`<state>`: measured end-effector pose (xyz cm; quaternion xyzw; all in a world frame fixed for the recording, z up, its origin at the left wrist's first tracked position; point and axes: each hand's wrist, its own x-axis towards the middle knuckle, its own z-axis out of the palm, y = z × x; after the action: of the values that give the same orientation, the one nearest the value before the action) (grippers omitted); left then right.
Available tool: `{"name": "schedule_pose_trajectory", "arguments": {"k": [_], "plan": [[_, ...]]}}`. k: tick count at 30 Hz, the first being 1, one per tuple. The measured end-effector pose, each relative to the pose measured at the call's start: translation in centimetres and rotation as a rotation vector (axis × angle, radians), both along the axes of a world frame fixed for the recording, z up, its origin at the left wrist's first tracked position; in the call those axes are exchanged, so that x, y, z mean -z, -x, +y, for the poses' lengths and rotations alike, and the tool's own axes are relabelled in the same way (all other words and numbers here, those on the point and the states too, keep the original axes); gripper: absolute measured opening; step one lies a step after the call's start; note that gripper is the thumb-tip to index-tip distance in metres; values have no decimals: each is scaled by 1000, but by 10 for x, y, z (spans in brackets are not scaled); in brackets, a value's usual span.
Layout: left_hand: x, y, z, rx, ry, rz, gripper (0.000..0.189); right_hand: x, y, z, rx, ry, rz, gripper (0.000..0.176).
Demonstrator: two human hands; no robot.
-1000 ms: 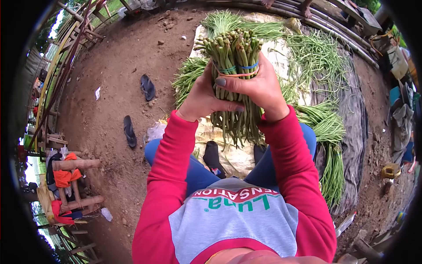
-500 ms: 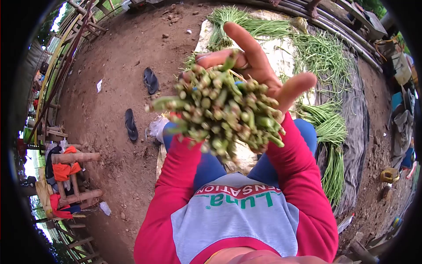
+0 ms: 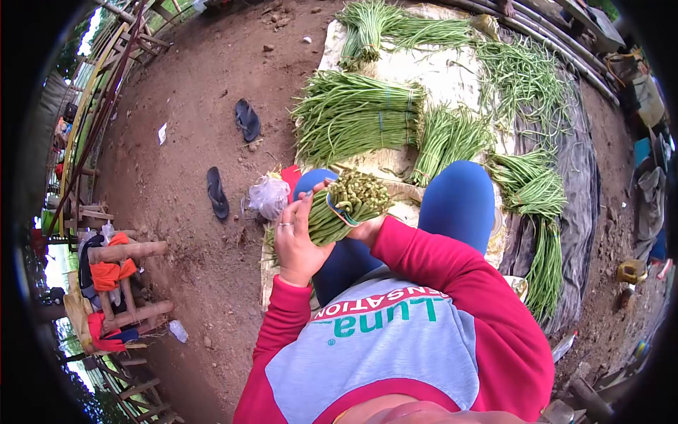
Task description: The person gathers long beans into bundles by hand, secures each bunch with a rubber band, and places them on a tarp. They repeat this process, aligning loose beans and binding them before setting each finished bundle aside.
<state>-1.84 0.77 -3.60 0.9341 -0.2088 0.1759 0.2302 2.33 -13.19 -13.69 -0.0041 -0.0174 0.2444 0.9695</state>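
Above the lap, a banded bundle of long beans is held with its cut ends turned up, grasped along one side by the left hand, while its other side is touched by the right hand, whose fingers are hidden, so its grip cannot be told. Beyond the knees, larger heaps of beans are spread on a pale sheet.

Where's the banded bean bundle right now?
In the head view, left of centre, the banded bean bundle is held between the left hand and right hand, in front of the left knee, just right of the plastic bag.
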Motion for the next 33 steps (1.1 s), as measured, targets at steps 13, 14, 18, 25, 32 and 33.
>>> {"name": "schedule_pose_trajectory", "arguments": {"k": [13,14,18,25,32,33], "plan": [[-19,-36,11,-35,-162,230,93,-9,114,-316,14,2398,269,18],[-18,-37,9,-23,-171,209,93,37,130,-341,-4,2499,89,18],[-23,-39,-2,-24,-190,232,93,162,140,-360,-251,2702,-116,18],[-25,-37,-7,-33,-215,269,93,173,114,-348,-292,2639,14,17],[-23,-36,-7,-10,-207,235,89,137,135,-356,-115,2678,15,13],[-24,-36,-7,-15,-203,234,89,130,140,-356,-117,2683,27,13]]}}
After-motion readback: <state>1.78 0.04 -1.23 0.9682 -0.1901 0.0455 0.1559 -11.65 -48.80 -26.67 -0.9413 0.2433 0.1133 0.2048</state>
